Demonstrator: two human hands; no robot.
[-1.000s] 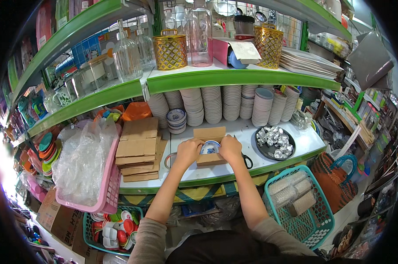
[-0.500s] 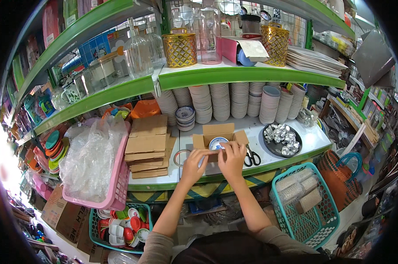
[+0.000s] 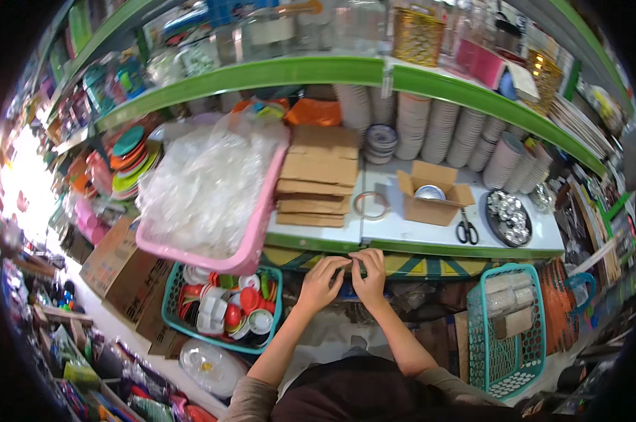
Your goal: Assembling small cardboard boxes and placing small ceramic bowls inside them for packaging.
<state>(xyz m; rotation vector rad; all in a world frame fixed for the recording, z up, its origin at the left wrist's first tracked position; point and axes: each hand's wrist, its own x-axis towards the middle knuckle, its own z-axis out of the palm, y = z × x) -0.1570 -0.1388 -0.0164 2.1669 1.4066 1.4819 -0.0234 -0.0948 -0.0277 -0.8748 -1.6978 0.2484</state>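
My left hand (image 3: 323, 285) and my right hand (image 3: 369, 279) hover in front of the shelf's green edge, fingertips close together. The fingers of both are curled in a pinch; what they hold, if anything, is too small to make out. Beyond them on the white shelf stands an open cardboard box (image 3: 430, 209), flaps up, with a blue-and-white bowl (image 3: 429, 191) inside. Black scissors (image 3: 466, 231) lie at the box's right side. To its left is a roll of tape (image 3: 361, 212), beside a stack of folded cardboard boxes (image 3: 316, 176).
A dark round tray (image 3: 496, 228) of foil-wrapped pieces sits right of the scissors. Stacked bowls (image 3: 441, 130) line the back. A pink basket (image 3: 251, 243) overflows with clear plastic wrap. Below stand teal baskets, one with colourful kitchenware (image 3: 223, 337), another with wrapped bundles (image 3: 542, 330).
Both hands have come back from the box to in front of the shelf edge, leaving the bowl and box behind. My view has turned left and downward.
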